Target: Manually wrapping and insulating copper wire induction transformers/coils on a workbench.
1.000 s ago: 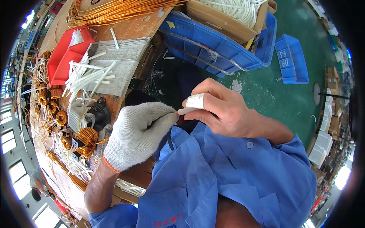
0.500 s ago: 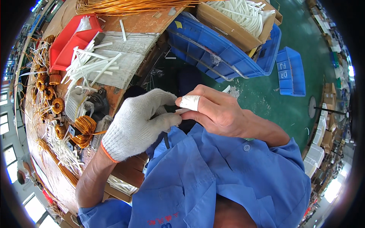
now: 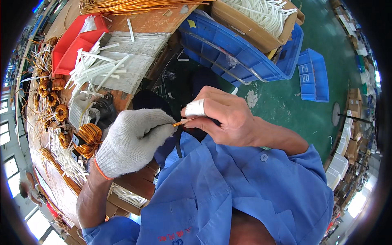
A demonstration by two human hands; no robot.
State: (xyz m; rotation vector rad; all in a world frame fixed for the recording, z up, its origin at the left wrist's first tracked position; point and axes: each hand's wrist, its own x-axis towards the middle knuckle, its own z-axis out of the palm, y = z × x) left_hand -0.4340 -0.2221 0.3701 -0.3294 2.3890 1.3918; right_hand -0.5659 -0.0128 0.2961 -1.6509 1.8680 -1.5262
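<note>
A short stretch of copper-coloured wire (image 3: pixel 178 123) shows between my two hands, above my lap. My left hand (image 3: pixel 136 139), in a white knit glove with an orange cuff edge, is closed around one end of it. The bare right hand (image 3: pixel 230 118) pinches the other end between thumb and fingers; white tape (image 3: pixel 195 108) wraps one finger. What lies inside each grip is hidden. Beside the gloved hand, on the bench, rests a large wound copper coil (image 3: pixel 90 138). White sleeving pieces (image 3: pixel 98 67) lie in a heap farther up the bench.
A red bin (image 3: pixel 65 49) stands on the wooden bench at left, near several small copper coils (image 3: pixel 61 112). Copper wires (image 3: pixel 134 7) lie along the far side. Beyond my hands are a blue crate (image 3: pixel 228 53), a cardboard box of white tubing (image 3: pixel 249 26) and a smaller blue bin (image 3: pixel 313 77).
Both hands have drawn slightly apart and shifted left, the gloved one also downward. Copper wire now shows between them, where a whitish piece showed before.
</note>
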